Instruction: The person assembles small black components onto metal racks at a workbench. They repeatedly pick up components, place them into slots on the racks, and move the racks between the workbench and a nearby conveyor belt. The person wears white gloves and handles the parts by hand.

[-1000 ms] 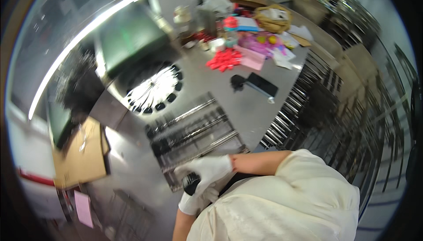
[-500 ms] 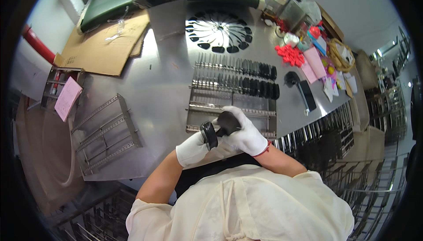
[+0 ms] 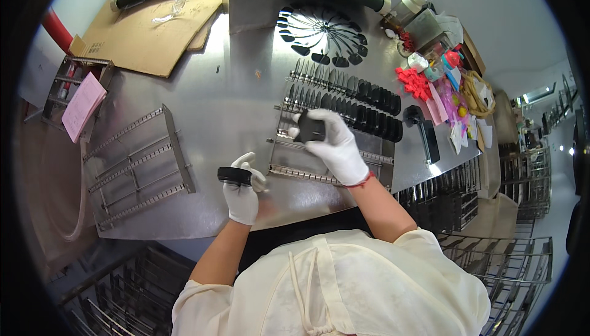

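Note:
My left hand [image 3: 241, 196], in a white glove, is closed on a small stack of glossy black lens-like pieces [image 3: 235, 176] above the table's near edge. My right hand [image 3: 335, 142], gloved too, pinches a single dark lens-like piece [image 3: 311, 126] by its edge. That hand is over the left part of a metal slotted rack [image 3: 301, 172], partly covering it. Two rows of upright dark pieces [image 3: 362, 117] stand in the rack's far slots; the nearest rail shows bare slots.
A second slotted rack [image 3: 138, 164] lies at the left. Farther off are a ring of black stemmed pieces [image 3: 340, 61] and flat cardboard [image 3: 147, 35]. A black long-handled object [image 3: 426, 138], red pieces [image 3: 413, 84] and clutter sit at the right. A pink paper [image 3: 84, 105] rests far left.
My hands have come apart. The left has gone left with the black stack; the right has risen over the rack with one dark piece. The view has shifted slightly.

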A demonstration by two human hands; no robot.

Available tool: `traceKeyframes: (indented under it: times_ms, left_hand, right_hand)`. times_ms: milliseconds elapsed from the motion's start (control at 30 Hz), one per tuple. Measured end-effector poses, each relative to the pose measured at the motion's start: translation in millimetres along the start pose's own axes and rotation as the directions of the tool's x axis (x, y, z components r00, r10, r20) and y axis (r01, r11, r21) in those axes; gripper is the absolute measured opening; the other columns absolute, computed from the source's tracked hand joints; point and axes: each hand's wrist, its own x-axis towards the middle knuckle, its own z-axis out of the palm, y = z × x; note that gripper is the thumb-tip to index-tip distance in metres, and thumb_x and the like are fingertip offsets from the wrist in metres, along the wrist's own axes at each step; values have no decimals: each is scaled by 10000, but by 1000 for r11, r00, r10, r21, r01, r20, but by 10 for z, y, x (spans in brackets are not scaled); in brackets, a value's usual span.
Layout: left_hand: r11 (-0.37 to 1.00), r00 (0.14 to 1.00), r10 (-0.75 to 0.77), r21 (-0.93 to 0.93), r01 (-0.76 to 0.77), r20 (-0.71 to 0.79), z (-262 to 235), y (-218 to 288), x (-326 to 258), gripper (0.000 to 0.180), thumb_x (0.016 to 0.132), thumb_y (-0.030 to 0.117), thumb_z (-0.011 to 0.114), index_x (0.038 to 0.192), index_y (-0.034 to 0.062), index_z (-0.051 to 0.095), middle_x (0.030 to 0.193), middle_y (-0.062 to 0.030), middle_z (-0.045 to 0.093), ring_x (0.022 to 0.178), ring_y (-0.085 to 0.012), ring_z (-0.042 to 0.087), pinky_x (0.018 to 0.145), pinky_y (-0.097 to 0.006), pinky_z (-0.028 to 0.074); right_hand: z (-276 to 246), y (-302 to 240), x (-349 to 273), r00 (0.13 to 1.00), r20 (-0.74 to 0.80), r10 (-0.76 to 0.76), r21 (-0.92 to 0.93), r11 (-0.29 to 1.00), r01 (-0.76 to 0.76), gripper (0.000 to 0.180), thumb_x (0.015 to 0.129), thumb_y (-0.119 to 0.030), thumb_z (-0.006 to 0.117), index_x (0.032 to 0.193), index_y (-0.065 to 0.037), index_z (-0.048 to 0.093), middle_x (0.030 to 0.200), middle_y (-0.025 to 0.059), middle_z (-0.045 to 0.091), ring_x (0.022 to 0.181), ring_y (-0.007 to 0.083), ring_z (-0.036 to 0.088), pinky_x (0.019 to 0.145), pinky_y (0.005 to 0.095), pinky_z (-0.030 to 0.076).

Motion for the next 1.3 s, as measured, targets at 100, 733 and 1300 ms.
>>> traceKeyframes:
  times_ms: [100,733,1300]
  left_hand:
    - [999,1000,-19,41,18,21,30,-7,-18,390,1086,306,540,1282,-24,611,699,-23,655,608,-57,551,590,-214,425]
    - [998,998,3,66,-7,61,30,-21,15,363,1089,255,536,1285,-45,599,745,-41,675,676,-89,624,666,-219,490]
    - [257,501,481,430,-865,719,507,929,476,442,903,55,624,1345,58,621,1249,-165,667,1189,-334,635,1053,-442,476]
  right_hand:
    - [130,169,56,998,31,-47,-221,974,53,472,788,164,720,1215,-13,625,1313,99,608,1274,180,559,1119,342,417]
    - [-68,-61,-121,926,193,-325,-903,309,297,443,686,-180,886,1106,-232,755,1302,125,684,1026,242,686,879,351,492]
    - [-709,-256,-580,929,143,-341,-961,178,213,624,677,-270,887,1272,-230,702,1368,103,659,891,252,652,821,384,510]
